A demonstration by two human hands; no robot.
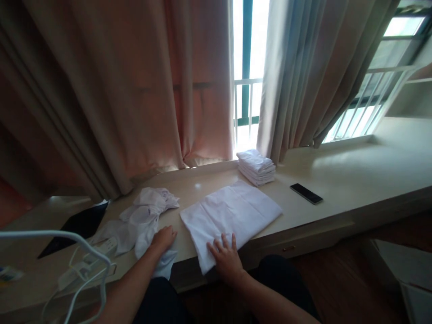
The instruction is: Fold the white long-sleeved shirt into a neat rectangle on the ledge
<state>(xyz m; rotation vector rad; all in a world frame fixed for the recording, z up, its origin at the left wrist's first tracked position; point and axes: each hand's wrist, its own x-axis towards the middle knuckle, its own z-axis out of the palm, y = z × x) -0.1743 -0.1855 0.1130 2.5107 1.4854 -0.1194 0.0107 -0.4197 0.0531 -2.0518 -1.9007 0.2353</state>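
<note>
A white cloth (pixel 232 207), folded into a flat rectangle, lies on the window ledge with its near corner over the front edge. My right hand (pixel 227 257) rests on that corner, fingers spread and flat. To the left, my left hand (pixel 164 238) is closed on the ledge beside the crumpled white cloths (pixel 145 216). Its curled fingers hide whatever may be inside them. Part of the crumpled fabric hangs over the edge below my left wrist. Behind the flat cloth stands a neat stack of folded white cloths (pixel 256 167).
A black phone (pixel 306 193) lies right of the flat cloth. On the left are a dark flat object (pixel 76 225), a power strip (pixel 72 274) with cables and a pale curved tube (pixel 67 235). Curtains (pixel 202 90) hang behind the ledge (pixel 344 180). A pale box (pixel 401 265) stands lower right.
</note>
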